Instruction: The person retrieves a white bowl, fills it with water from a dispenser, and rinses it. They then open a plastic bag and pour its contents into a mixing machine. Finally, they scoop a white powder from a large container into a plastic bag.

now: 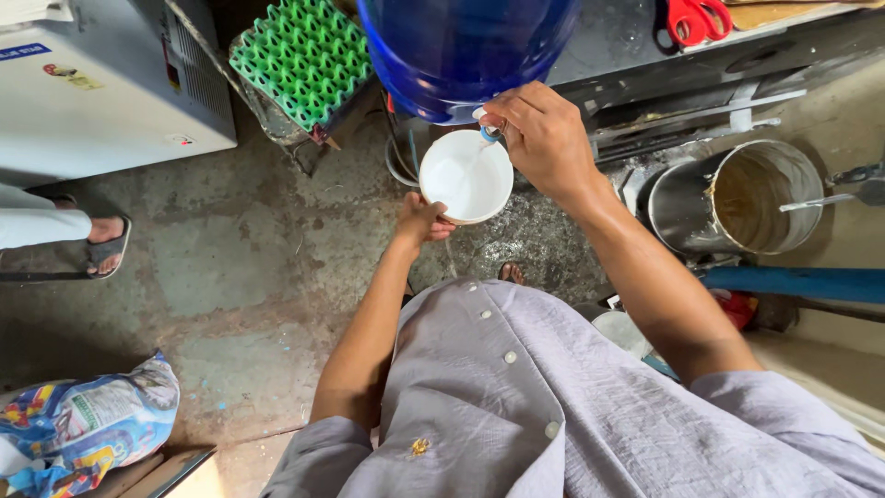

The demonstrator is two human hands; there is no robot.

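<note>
My left hand [421, 219] holds a white cup [466, 175] from below, under the tap of a big blue water jug [461, 51]. A thin stream of water runs into the cup. My right hand [544, 138] pinches the small blue tap [489, 132] at the jug's base. Both arms reach forward from my grey buttoned shirt [516, 397].
A steel pot [737, 198] with brownish residue and a spoon stands at the right. A green egg tray [300, 60] leans behind the jug, beside a white chest appliance [101, 83]. Red scissors [696, 18] lie on the counter. Another person's sandalled foot [106, 244] is at left; a printed bag [88, 424] lies on the concrete floor.
</note>
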